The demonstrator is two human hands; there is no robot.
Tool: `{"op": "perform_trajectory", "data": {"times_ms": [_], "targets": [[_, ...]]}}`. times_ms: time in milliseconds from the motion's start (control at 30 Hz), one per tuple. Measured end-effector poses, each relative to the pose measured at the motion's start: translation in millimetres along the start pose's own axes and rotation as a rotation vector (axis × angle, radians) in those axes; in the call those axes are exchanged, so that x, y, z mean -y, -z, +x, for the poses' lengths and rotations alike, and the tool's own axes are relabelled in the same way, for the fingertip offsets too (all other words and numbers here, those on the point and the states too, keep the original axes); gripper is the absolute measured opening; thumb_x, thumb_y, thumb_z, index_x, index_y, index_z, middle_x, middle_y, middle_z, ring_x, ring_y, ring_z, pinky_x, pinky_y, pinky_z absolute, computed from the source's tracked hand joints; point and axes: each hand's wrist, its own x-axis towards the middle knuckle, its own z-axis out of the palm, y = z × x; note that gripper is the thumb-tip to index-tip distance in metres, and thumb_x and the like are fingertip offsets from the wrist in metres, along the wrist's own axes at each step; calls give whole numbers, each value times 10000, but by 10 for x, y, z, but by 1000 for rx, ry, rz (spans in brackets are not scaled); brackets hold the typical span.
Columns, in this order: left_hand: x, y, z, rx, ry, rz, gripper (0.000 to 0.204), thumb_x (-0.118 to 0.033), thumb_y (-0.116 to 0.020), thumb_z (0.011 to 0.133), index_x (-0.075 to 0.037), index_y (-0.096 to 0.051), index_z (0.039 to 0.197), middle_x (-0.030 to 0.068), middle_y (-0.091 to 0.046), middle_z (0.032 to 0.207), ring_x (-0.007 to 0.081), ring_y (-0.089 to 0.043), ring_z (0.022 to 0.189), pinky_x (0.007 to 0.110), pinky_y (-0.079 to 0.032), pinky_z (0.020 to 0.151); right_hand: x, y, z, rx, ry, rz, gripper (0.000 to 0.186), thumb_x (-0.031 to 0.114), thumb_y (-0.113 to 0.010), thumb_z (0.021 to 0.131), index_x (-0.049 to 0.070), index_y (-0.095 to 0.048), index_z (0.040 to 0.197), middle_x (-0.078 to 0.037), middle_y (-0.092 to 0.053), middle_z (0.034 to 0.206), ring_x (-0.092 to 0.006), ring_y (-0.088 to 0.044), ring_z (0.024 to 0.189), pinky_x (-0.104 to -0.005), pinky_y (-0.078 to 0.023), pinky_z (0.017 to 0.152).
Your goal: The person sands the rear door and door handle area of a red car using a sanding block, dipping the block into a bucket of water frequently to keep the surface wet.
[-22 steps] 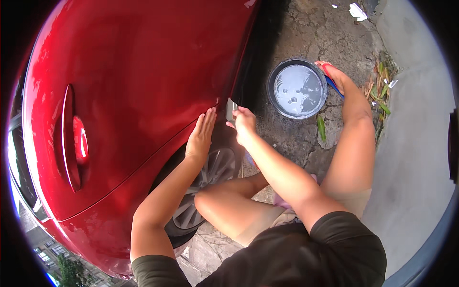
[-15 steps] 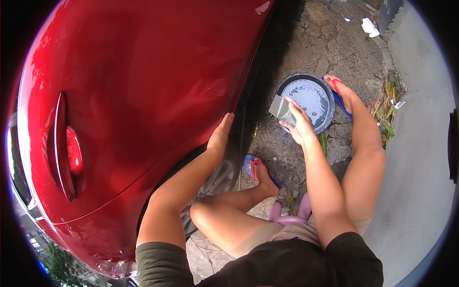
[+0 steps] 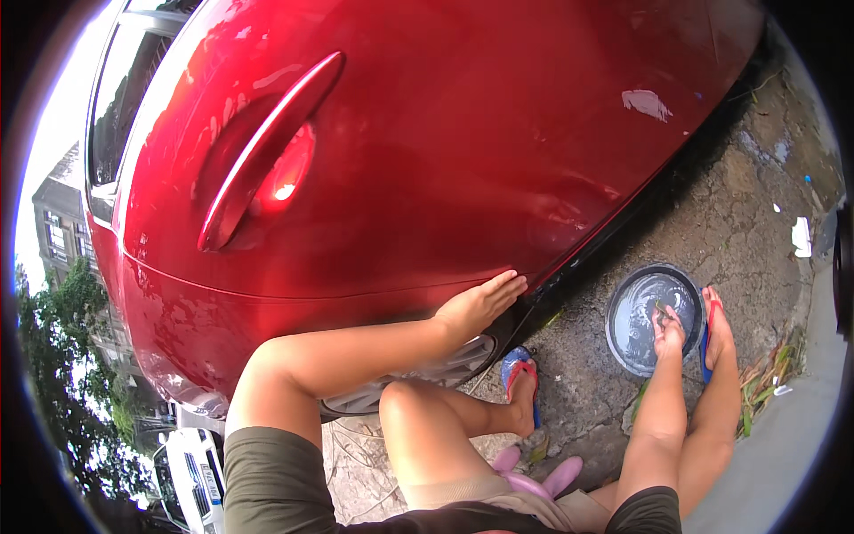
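My left hand (image 3: 480, 303) lies flat, fingers apart, on the lower edge of a glossy red car door (image 3: 463, 151), just above the wheel (image 3: 418, 378). My right hand (image 3: 669, 331) reaches into a round dark basin (image 3: 623, 294) of soapy water on the ground; its fingers curl over something small in the water that I cannot make out. The recessed door handle (image 3: 267, 151) is up to the left. A patch of white suds (image 3: 647, 102) clings to the door at the upper right.
I squat on cracked, wet pavement (image 3: 738, 222), with a blue-and-red sandal (image 3: 520, 378) by the wheel and another (image 3: 709, 334) beside the basin. A pink object (image 3: 538, 481) lies under my legs. Dry leaves (image 3: 765, 383) and a white scrap (image 3: 801, 236) lie at the right.
My right hand left the car's lower edge, swung right and dropped into the basin. My left hand stayed on the door. The view tilted, so the car now fills more of the picture.
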Motion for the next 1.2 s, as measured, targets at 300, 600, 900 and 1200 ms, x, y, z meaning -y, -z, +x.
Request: {"op": "perform_trajectory", "data": {"times_ms": [300,600,900,1200], "targets": [[210,-41,-460,-59,348,102,834,-641,-436,998,-209,-195,1669,7,-179,1737,212,-134,1602,543,-42,1304,362,-2484,-3921,1031,717,-664,251,-46,-597,999,-39,-730,1211,-131,-758,1123,-124,-678,925,-258,-556,814],[528,44,-999,-149,376,-20,893,-702,-459,966,-194,-225,1662,37,-120,1746,272,-92,1608,549,-79,1305,339,-1267,-1681,318,209,-335,397,-96,-424,980,5,-630,1305,-140,-658,1250,-264,-693,1075,-431,-637,868],[-36,31,914,-114,302,184,757,-470,-387,1032,-120,-170,1668,4,-113,1750,245,-68,1612,530,-28,1312,218,187,542,-160,18,-58,252,55,-535,1021,72,-655,1242,-108,-669,1107,-262,-682,911,-388,-661,739],[236,24,-477,-141,520,-124,833,-560,-520,976,-208,-213,1666,44,-79,1755,253,-80,1612,503,-82,1310,558,-2134,-2748,726,353,-290,302,46,-543,1046,-15,-625,1329,-140,-717,1169,-214,-722,1018,-375,-635,862]]}}
